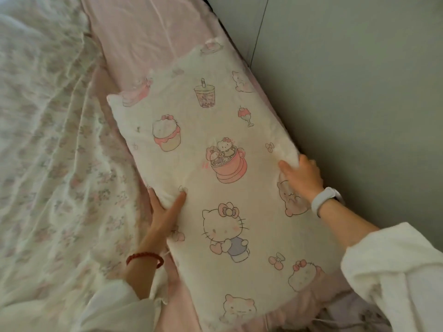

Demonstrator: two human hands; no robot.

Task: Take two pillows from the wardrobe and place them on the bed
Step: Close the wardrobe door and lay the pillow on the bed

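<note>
The left hand [165, 212] grips the near-left long edge of a cream, rectangular pillow printed with pink cartoon cats, cupcakes and drinks [215, 164] — thumb pressed flat on top, the other fingers tucked under the edge. The right hand [300, 174] holds the opposite long edge, thumb on the top face and fingers curled over the side that faces the headboard, bunching the cover a little. A red braided cord bracelet [145, 257] circles the left wrist; a white band [324, 198] sits on the right wrist. Both forearms come out of loose white sleeves [395, 271].

The pillow lies flat on a pale pink bed sheet [143, 27], its length running from the near right toward the far left, with its right edge just beside a grey-green padded headboard [359, 80] that fills the right side of the view. A seam line runs down the headboard's panel at the far end. The sheet shows bare beyond the pillow's far end and in a narrow strip along its near-left side.

To the left, a rumpled white quilt with a small pink-and-grey floral print [48, 140] covers the rest of the bed, its edge folded back close to the pillow and touching the left wrist. At the near right corner — below the pillow's end — a bit of lilac-patterned fabric [354, 315] shows; what it belongs to cannot be told.
</note>
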